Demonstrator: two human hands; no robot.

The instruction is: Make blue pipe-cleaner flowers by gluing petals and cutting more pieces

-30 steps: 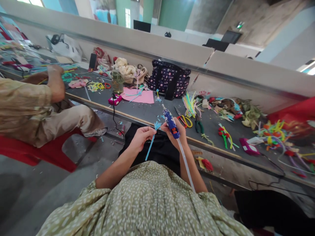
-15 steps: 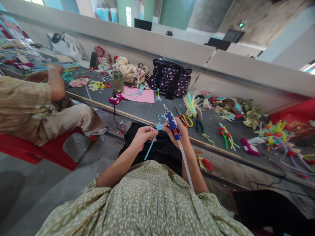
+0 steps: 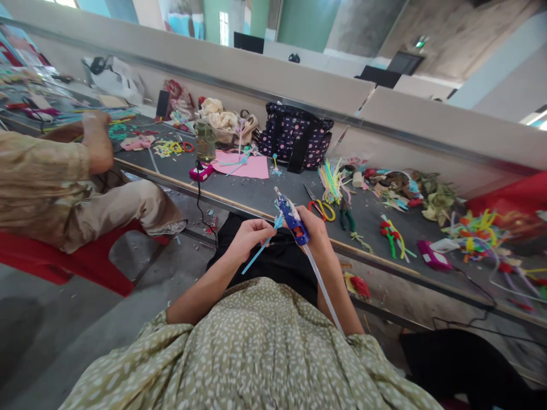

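Note:
Between thumb and fingers, my left hand (image 3: pixel 251 238) pinches a light blue pipe-cleaner flower (image 3: pixel 255 257), its stem slanting down to the left and its tufted head pointing up. My right hand (image 3: pixel 315 229) is closed around a blue glue gun (image 3: pixel 293 219) whose nozzle points up and to the left. A long pale cord or stick trails from the gun's rear end toward my right forearm. The flower's head sits just left of the gun's body; whether my right fingertips touch it I cannot tell. Both hands are over my lap at the table's front edge.
On the dark table (image 3: pixel 252 191) lie scissors (image 3: pixel 319 208), pliers (image 3: pixel 347 217), a bundle of coloured pipe cleaners (image 3: pixel 334 181) and a pink sheet (image 3: pixel 256 167). A dotted bag (image 3: pixel 294 136) stands at the back. To the left, a co-worker (image 3: pixel 47 182) sits on a red stool (image 3: pixel 123 250).
The glue gun's nozzle has swung left and a little down, closer to the flower. The blue stem's lower end has shifted left and up as the flower tilted.

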